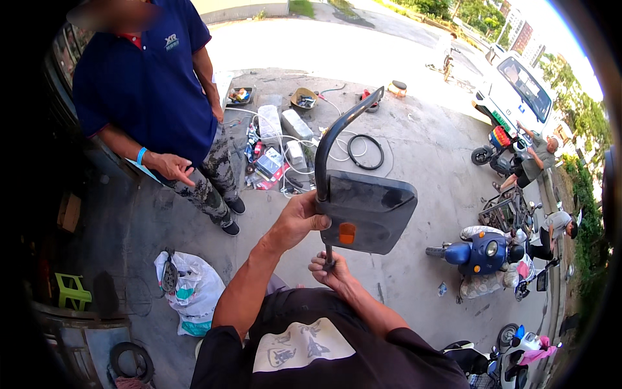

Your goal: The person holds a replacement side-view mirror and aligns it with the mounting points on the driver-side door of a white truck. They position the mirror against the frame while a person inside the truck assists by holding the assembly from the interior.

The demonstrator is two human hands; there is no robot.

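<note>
Left hand (299, 223) closed on black mirror housing (382, 207) right where curved tube (322, 152) meets it, thumb on near face by orange reflector (347, 233), some fingers hidden. Right hand (333, 271) lower and nearer, fingers curled round bottom stem (329, 254), grip's pretty small. Mirror's held up mid-scene, pile of packages (267, 163) far left of it on ground.

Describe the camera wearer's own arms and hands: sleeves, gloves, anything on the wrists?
The left hand and right hand wear no gloves. Both forearms are bare, with no watch or band visible. Short black sleeves belong to a black shirt with a pale printed panel.
</note>
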